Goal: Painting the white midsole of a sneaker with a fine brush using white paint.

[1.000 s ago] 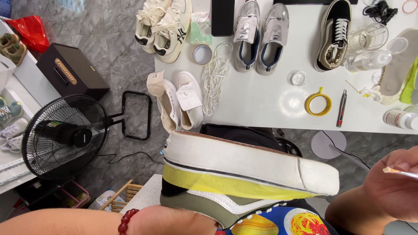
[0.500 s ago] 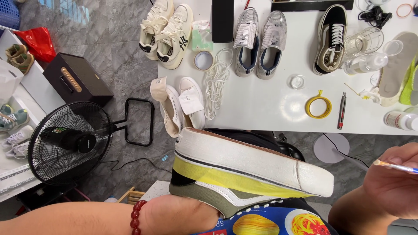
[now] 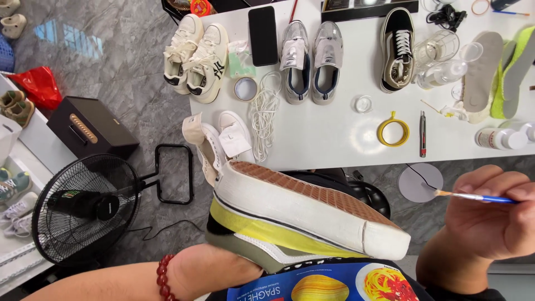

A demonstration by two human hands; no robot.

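My left hand [image 3: 214,268] grips an olive and white sneaker [image 3: 301,223] from below, tipped on its side with the brown waffle sole up. A band of yellow tape runs along its white sidewall. My right hand [image 3: 493,214] pinches a thin paintbrush [image 3: 473,197] with a blue handle; its bristle tip points left, a short way off the shoe's toe end. A red bead bracelet [image 3: 165,277] circles my left wrist.
A white table [image 3: 334,139] ahead carries cream sneakers [image 3: 198,56], grey sneakers [image 3: 309,58], a black sneaker [image 3: 398,47], a phone [image 3: 263,34], white laces [image 3: 264,120], a yellow tape ring [image 3: 393,131], insoles [image 3: 482,69] and bottles. A black floor fan [image 3: 83,214] stands to the left.
The view has shifted, with the table lower in frame. The held sneaker sits more to the right and tilts its sole further up. My right hand with the brush is raised nearer the toe.
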